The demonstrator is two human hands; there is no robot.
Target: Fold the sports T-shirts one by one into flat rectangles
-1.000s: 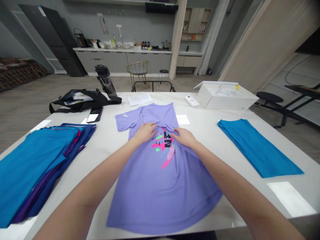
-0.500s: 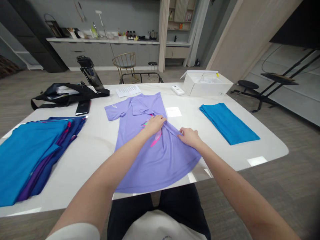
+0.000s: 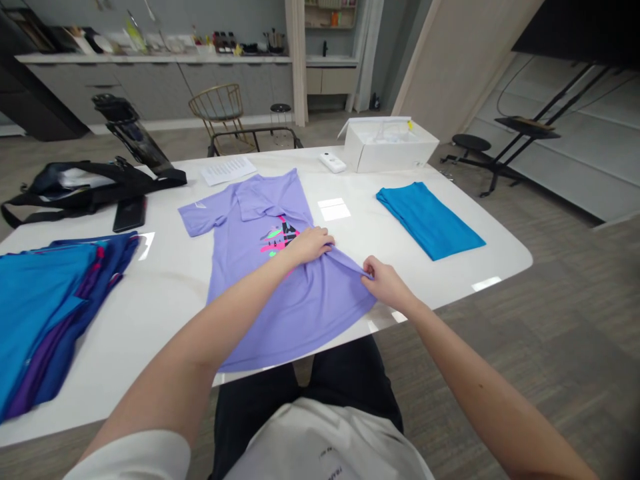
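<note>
A lavender T-shirt (image 3: 280, 320) with a bright pink, green and black print lies spread on the white table, its collar end away from me. One sleeve is folded in over the upper chest; the other sticks out to the left. My left hand (image 3: 311, 245) grips the shirt's right side near its middle, fingers closed on the cloth. Lower along the same side, my right hand (image 3: 384, 279) pinches the edge and holds it slightly raised. Between both hands the fabric is drawn into a taut ridge.
A folded blue garment (image 3: 430, 220) lies to the right. Stacked blue and purple clothes (image 3: 45, 293) lie at the left. Farther back are a black bag (image 3: 90, 187), a phone (image 3: 130, 213), a bottle (image 3: 133, 133), a paper sheet (image 3: 227, 171), a white device (image 3: 332, 162) and a white box (image 3: 390, 150).
My right hand has pulled the shirt's side edge outward and slightly up, stretching it. More of the print shows beside my left hand. The whole view has shifted to the right.
</note>
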